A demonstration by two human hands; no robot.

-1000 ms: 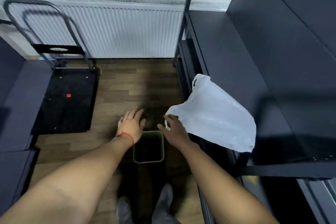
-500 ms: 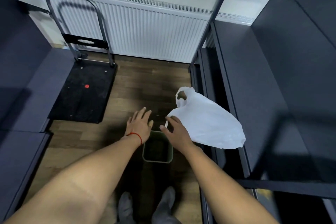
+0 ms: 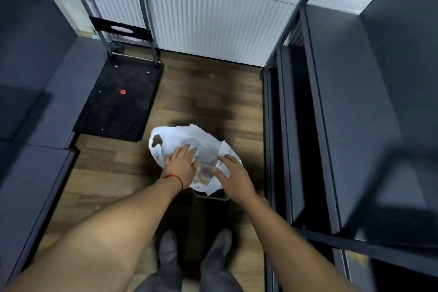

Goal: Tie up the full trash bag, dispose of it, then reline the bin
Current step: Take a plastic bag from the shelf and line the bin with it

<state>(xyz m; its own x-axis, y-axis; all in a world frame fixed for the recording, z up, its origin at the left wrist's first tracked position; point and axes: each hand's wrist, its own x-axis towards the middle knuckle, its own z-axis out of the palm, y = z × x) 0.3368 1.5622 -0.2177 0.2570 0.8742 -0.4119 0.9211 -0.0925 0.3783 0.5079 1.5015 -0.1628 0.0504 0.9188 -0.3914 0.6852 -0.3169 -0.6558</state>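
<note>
A white plastic bag point(image 3: 189, 142) is spread over the small grey bin point(image 3: 211, 196), which stands on the wooden floor in front of my feet; only the bin's near rim shows under it. My left hand point(image 3: 181, 165), a red string on its wrist, lies on the bag's left part with fingers gripping the plastic. My right hand point(image 3: 233, 175) holds the bag's right edge. One handle hole of the bag shows at its far left.
A black platform trolley point(image 3: 118, 99) with a metal handle stands at the left, in front of a white radiator point(image 3: 213, 14). Dark shelving point(image 3: 343, 125) runs along the right, dark cabinets point(image 3: 30, 92) along the left. My two shoes point(image 3: 194, 251) are just behind the bin.
The bag hung from my right hand out to the right; now it is over the bin and both hands are on it. My left hand was open beside the bin before.
</note>
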